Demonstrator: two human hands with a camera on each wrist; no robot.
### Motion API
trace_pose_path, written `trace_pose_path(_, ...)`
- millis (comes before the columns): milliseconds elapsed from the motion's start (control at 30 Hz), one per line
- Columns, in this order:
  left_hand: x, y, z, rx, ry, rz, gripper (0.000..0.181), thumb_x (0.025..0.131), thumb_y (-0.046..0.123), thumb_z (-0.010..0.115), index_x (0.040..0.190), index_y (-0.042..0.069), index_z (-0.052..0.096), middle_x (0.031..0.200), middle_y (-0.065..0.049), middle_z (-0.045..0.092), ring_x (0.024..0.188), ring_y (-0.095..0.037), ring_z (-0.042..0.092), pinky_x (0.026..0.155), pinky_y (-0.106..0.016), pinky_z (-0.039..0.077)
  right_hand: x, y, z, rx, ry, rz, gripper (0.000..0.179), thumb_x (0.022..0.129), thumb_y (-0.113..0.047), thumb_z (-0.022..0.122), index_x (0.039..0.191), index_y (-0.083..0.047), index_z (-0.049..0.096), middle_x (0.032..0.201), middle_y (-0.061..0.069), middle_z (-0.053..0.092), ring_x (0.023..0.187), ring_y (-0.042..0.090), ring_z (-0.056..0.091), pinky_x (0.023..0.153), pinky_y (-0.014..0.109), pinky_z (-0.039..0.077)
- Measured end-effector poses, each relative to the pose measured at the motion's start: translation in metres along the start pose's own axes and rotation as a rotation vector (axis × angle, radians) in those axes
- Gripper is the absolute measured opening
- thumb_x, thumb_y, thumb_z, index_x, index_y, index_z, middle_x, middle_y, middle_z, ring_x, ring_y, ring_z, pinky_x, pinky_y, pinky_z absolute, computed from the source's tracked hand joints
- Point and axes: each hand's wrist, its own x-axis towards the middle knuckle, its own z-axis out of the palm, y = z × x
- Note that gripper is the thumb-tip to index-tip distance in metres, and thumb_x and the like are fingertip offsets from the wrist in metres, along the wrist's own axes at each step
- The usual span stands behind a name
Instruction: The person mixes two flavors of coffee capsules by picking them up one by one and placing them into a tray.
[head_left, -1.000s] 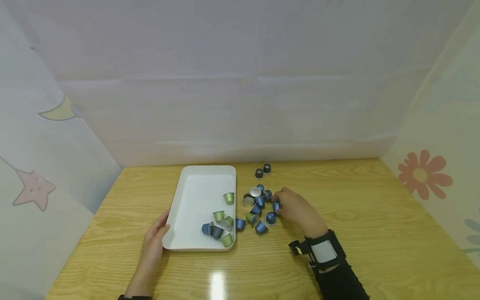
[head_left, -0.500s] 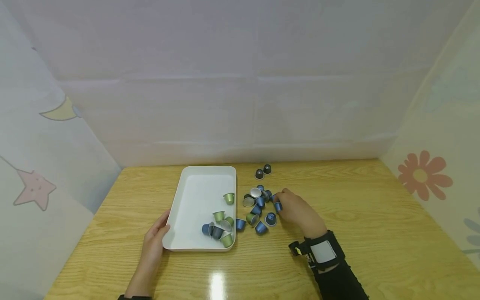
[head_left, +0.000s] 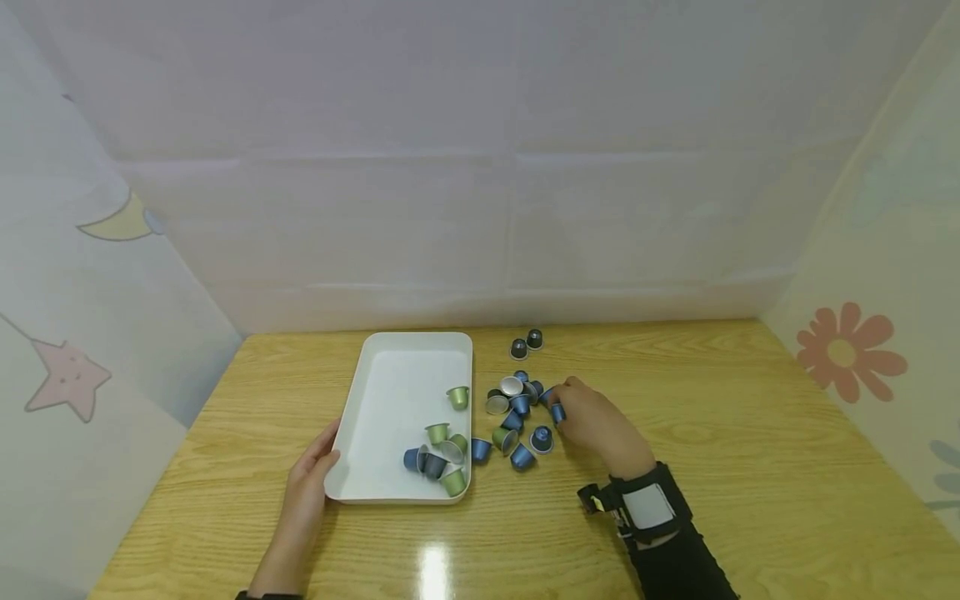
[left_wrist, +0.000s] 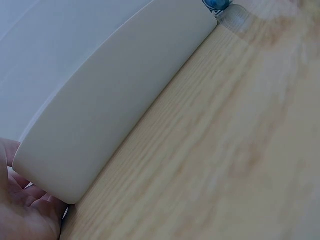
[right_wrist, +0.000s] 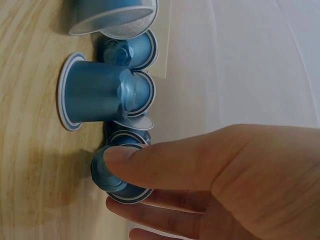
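Observation:
In the head view my left hand (head_left: 303,479) grips the near left corner of a white tray (head_left: 382,400), thumb over the rim. The left wrist view has its fingers (left_wrist: 30,212) round the tray's corner. Several green capsules (head_left: 458,397) and a few blue and grey ones lie in the tray's right part. My right hand (head_left: 596,425) is over the right side of a pile of coffee capsules and pinches a blue coffee capsule (right_wrist: 101,172) between thumb and fingers, low by the table. Another blue capsule (right_wrist: 95,92) stands upright beside it in the right wrist view.
Loose blue capsules (head_left: 522,457), a green one (head_left: 505,439) and silver-lidded ones (head_left: 512,385) lie right of the tray on the wooden table (head_left: 712,467). Two dark capsules (head_left: 518,348) stand behind them. A white sheet (head_left: 480,208) closes off the back.
The blue capsule in my right hand has tilted and shifted slightly right and back. Another blue capsule beside the fingertips shows more now. My left hand and the tray have stayed put.

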Motion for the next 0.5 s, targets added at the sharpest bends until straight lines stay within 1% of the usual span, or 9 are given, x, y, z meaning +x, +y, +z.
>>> trace_pose_path(133, 0.000, 0.000, 0.000, 0.000, -0.002, 0.004, 0.048, 0.101, 0.013, 0.033, 0.148, 0.005, 0.028, 0.157, -0.015, 0.024, 0.136, -0.016, 0.028, 0.087, 0.006, 0.035, -0.002, -0.002, -0.004, 0.000, 0.006, -0.010, 0.023, 0.081, 0.002, 0.063, 0.103, 0.001, 0.065, 0.099, 0.014, 0.057, 0.079, 0.021, 0.052, 0.075, 0.039, 0.055)
trace_pose_path(300, -0.001, 0.000, 0.000, 0.004, -0.006, 0.014, 0.048, 0.101, 0.013, 0.033, 0.148, 0.004, 0.027, 0.157, -0.015, 0.023, 0.136, -0.017, 0.028, 0.087, 0.006, 0.035, -0.004, -0.007, -0.008, -0.010, 0.014, -0.022, 0.027, 0.080, -0.001, 0.064, 0.107, 0.002, 0.064, 0.103, 0.015, 0.058, 0.087, 0.023, 0.057, 0.081, 0.042, 0.057)
trace_pose_path(500, 0.000, 0.000, 0.000, -0.002, -0.001, 0.007, 0.048, 0.101, 0.012, 0.033, 0.148, 0.004, 0.027, 0.157, -0.015, 0.024, 0.138, -0.019, 0.026, 0.088, 0.005, 0.034, -0.006, -0.014, -0.013, -0.029, 0.019, -0.037, 0.026, 0.082, -0.003, 0.063, 0.107, 0.002, 0.063, 0.107, 0.017, 0.059, 0.086, 0.022, 0.056, 0.080, 0.042, 0.056)
